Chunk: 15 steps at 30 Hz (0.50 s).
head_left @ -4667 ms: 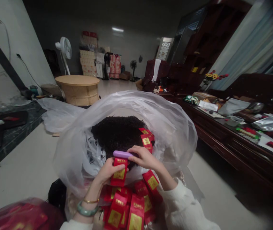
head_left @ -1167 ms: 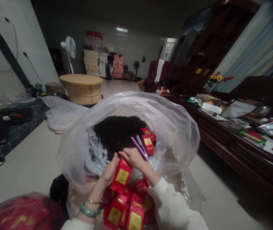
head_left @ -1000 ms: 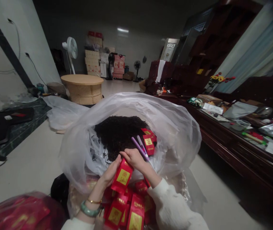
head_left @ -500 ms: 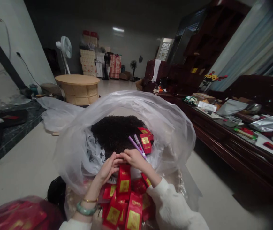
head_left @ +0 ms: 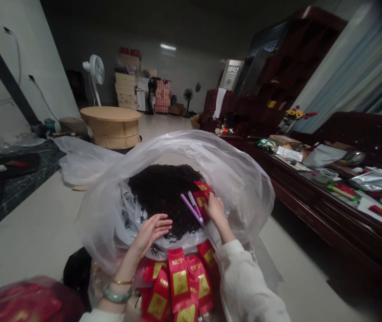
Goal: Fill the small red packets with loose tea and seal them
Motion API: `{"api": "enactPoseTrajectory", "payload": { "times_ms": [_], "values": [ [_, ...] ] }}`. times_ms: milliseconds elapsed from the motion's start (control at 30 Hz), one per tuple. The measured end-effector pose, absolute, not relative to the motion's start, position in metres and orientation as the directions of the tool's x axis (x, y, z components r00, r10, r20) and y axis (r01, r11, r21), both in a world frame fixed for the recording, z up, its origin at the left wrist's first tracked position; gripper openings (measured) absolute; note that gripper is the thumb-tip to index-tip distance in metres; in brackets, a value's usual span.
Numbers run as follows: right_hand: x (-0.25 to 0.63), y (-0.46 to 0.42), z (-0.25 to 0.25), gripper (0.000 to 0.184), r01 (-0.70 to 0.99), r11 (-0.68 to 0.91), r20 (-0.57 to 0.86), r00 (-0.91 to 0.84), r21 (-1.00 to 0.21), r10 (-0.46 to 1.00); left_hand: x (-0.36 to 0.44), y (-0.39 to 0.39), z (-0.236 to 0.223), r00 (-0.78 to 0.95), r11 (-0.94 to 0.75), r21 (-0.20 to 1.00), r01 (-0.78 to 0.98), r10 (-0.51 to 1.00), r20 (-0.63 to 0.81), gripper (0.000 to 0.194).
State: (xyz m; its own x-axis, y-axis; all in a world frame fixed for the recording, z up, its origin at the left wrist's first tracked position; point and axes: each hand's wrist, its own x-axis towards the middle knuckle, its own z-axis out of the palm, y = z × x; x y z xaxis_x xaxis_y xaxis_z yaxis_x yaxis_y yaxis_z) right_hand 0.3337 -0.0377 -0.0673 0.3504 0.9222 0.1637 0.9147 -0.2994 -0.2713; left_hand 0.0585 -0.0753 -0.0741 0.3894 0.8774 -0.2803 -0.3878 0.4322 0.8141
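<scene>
- Dark red cabinet stands along the right side, with its drawers facing the work.
- White, half-clear bag is wide open in the middle, between the cabinet and the round table, which stands farther back on the left.
- Inside the bag there is a heap of dark, dry strands.
- Before the bag opening lie several red packets with gold labels, one partly upon another.
- Left hand hangs above the near edge of the heap, its fingers nearly straight and a little spread.
- Right hand is within the bag opening, at the inner packets on the right edge of the heap; its fingers are bent, but whether they pinch one I cannot tell.
- Purple tool lies just left of these packets, and its two arms form a narrow V.
- Green bracelet and thinner gold bracelet go around the left wrist.
</scene>
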Motion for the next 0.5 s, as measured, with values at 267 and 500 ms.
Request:
{"api": "enactPoseTrajectory", "payload": {
  "times_ms": [267,500],
  "values": [
    [0.299,-0.051,-0.039,0.02,0.858,0.324,0.585,-0.034,-0.399,0.81,0.062,-0.074,-0.068,0.432,0.498,0.742,-0.448,0.848,-0.308,0.039],
    [0.249,-0.074,-0.017,0.019,0.745,0.637,0.433,-0.517,-0.198,0.739,0.053,-0.076,-0.065,0.415,0.395,0.787,-0.474,0.888,-0.196,0.05]
  ]
}}
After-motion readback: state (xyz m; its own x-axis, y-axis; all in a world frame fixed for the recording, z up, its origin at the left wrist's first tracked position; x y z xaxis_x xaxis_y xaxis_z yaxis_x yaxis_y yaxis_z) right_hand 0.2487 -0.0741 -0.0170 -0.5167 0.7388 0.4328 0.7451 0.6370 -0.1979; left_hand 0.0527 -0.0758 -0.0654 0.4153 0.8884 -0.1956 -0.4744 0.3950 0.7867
